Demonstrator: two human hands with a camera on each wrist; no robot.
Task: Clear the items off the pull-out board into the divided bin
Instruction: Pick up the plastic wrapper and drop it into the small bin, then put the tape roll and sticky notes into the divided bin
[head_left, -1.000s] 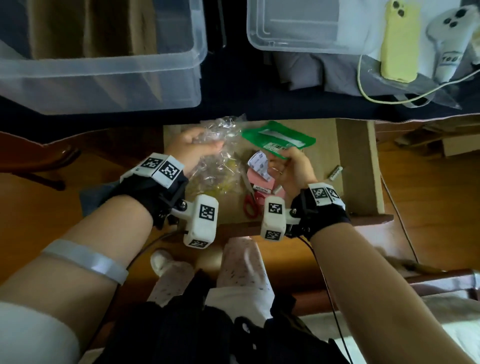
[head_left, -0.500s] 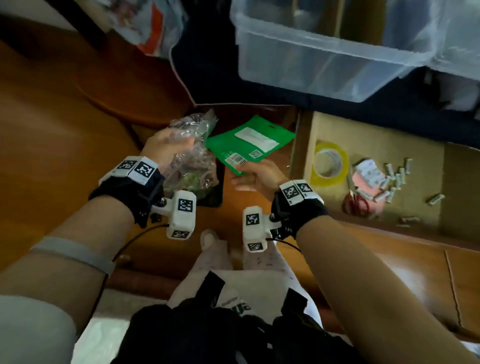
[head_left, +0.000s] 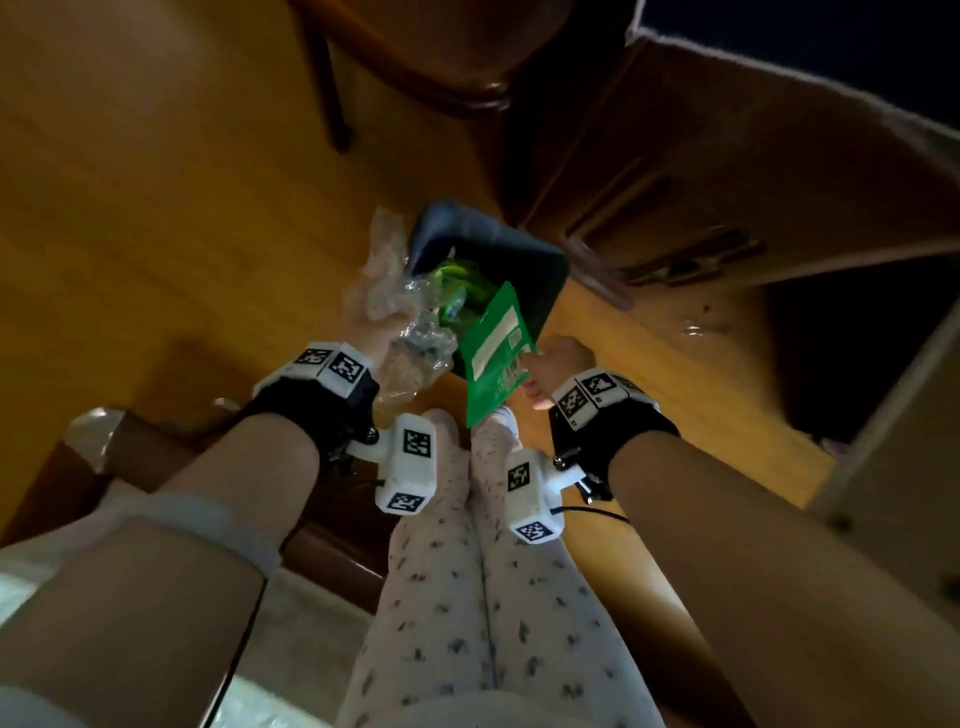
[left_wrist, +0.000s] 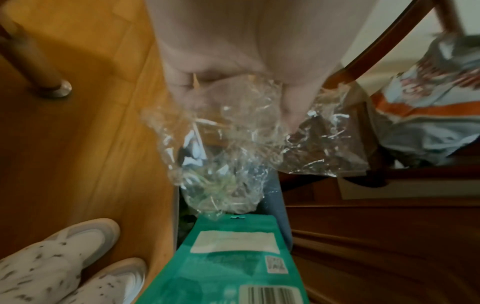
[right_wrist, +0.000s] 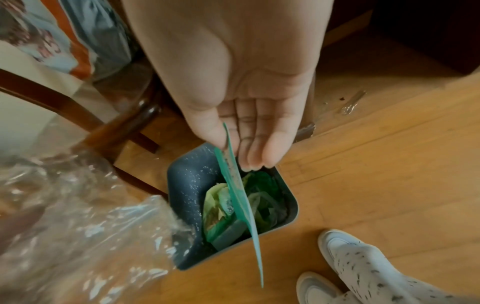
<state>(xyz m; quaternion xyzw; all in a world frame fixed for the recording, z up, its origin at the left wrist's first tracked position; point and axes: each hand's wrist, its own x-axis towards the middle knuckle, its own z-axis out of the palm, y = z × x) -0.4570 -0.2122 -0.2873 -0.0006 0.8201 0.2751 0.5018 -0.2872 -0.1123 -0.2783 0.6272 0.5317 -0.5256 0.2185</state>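
A dark grey bin (head_left: 543, 283) stands on the wooden floor, with green wrappers inside. My left hand (head_left: 387, 325) grips a crumpled clear plastic bag (head_left: 382, 275) at the bin's left rim; the left wrist view shows the clear plastic bag (left_wrist: 228, 148) bunched under my fingers (left_wrist: 187, 96). My right hand (head_left: 553, 364) pinches a flat green pouch (head_left: 491, 358) by its edge. In the right wrist view the green pouch (right_wrist: 241, 197) hangs edge-on between my thumb and fingers (right_wrist: 254, 152), over the bin (right_wrist: 187, 185). The pull-out board is out of view.
Dark wooden chair legs (head_left: 332, 104) stand behind the bin, and a wooden cabinet (head_left: 701, 197) is to its right. My legs and white shoes (right_wrist: 337, 244) are just in front of the bin. A small shiny scrap (right_wrist: 353, 102) lies on the floor.
Both hands carried the plastic bag and green pouch away from the board, down and left to the floor bin. The pouch has turned from flat to hanging. The board has left the view.
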